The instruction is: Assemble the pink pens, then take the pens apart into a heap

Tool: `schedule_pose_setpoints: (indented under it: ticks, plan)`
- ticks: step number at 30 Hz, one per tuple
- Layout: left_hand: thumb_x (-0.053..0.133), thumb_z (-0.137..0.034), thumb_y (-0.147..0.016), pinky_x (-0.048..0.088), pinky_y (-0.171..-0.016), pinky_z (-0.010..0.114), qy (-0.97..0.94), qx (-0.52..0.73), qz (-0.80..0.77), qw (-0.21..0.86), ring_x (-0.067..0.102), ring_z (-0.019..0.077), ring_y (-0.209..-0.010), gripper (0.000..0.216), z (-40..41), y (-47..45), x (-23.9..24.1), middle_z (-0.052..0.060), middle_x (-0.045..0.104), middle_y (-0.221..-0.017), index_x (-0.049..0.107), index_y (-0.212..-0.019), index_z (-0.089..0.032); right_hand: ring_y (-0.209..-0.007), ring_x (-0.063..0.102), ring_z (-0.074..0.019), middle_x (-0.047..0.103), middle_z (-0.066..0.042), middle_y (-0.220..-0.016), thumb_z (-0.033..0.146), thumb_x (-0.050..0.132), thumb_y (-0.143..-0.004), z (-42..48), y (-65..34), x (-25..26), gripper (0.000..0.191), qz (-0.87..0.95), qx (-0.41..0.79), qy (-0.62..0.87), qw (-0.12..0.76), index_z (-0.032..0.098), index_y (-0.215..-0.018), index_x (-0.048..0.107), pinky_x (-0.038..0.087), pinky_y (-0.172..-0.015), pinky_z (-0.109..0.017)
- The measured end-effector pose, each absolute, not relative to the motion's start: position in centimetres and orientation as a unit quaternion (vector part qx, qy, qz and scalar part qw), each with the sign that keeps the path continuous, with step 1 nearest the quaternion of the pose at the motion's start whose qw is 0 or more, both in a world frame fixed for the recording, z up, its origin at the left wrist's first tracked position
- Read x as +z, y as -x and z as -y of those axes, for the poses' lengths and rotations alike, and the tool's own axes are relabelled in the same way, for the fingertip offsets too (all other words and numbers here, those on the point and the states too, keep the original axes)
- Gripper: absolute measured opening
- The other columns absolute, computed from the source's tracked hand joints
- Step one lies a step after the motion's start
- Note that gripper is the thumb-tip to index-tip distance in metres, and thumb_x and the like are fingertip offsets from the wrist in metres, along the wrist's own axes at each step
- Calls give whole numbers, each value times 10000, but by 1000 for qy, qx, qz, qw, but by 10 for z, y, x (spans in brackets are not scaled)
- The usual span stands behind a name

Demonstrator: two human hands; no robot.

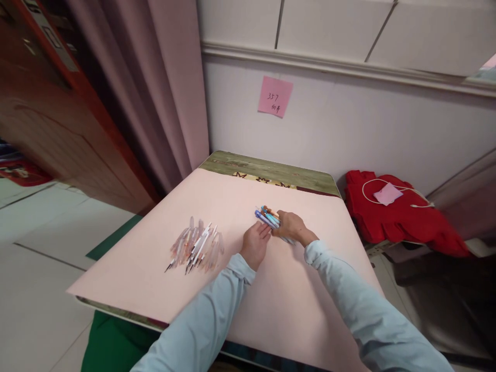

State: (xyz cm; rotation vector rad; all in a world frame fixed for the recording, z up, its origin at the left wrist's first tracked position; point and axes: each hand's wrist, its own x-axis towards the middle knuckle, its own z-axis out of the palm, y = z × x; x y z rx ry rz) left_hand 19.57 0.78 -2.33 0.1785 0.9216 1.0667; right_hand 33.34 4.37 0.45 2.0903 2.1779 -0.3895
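1. Biggest thing here is the table (271, 173), nearly all of it under a pale pink sheet (217, 289). Only a green wooden strip shows along the far edge, at 12 o'clock.
2. A dusty pink curtain (170, 93) hangs off the table's far left corner, around 11 o'clock, next to a dark red wooden door (58, 119).
3. A red cloth (403, 222) is bunched up off the table's right side at roughly 3 o'clock, with a white cable (372, 183) and a pink slip of paper lying on it.
4. A loose pile of pens (196, 245) lies fanned out on the sheet at about 9 o'clock from the hands, well apart from them.
5. The right hand (292, 227) is near the middle of the sheet, fingers wrapped tight round a bundle of pens.
6. The left hand (256, 243) sits just beside it at 8 o'clock, knuckles up, fingers held together with the tips right up against the bundle. Can't tell if it's actually pinching a pen.
7. The bundle of pens (267, 216) pokes out of the right fist towards 10 o'clock, blue and orange ends showing, low over the sheet.
8. A pink sticky note (275, 96) with handwriting is stuck on the wall at 12 o'clock above the table.
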Motion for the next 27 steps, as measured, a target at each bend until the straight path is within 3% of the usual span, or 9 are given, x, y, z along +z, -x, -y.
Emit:
schedule_pose_setpoints:
  ticks: [7, 11, 17, 22, 27]
  plan:
    - [530, -215, -859, 456, -989, 332, -130, 521, -380, 753, 650, 192, -1049, 141, -10, -200, -19, 124, 703, -1065, 655, -909, -172, -978, 701, -308, 719, -160, -1068, 286, 688, -729, -42, -308, 5, 514, -712, -80, -693, 86, 154, -1207, 554, 500, -740, -339]
    - [630, -257, -803, 457, -930, 339, -232, 522, -409, 711, 655, 193, -973, 151, 0, -192, -21, 87, 710, -968, 663, -927, -179, -967, 706, -304, 722, -166, -1048, 315, 689, -739, -45, -304, 3, 500, -721, -70, -681, 101, 154, -1194, 560, 507, -749, -345]
    - [692, -270, -793, 478, -841, 344, -392, 503, -467, 612, 648, 199, -859, 203, 33, -162, -39, 88, 679, -1013, 668, -981, -196, -939, 705, -288, 728, -146, -1033, 275, 672, -775, -49, -310, 10, 402, -747, -33, -652, 127, 175, -1155, 586, 486, -717, -318]
    - [685, -188, -786, 454, -879, 331, -512, 498, -425, 556, 624, 206, -874, 193, 50, -146, -50, 71, 695, -1000, 716, -969, -240, -1019, 663, -315, 683, -224, -1095, 117, 518, -879, -59, -304, 32, 322, -765, 31, -632, 119, 111, -1199, 559, 434, -844, -381]
    - [653, -166, -798, 449, -876, 347, -535, 492, -425, 540, 619, 218, -876, 201, 48, -146, -54, 75, 698, -995, 714, -974, -240, -1074, 598, -330, 650, -242, -1132, 73, 455, -885, -78, -289, 49, 313, -810, 116, -560, 129, 91, -1166, 590, 354, -925, -409]
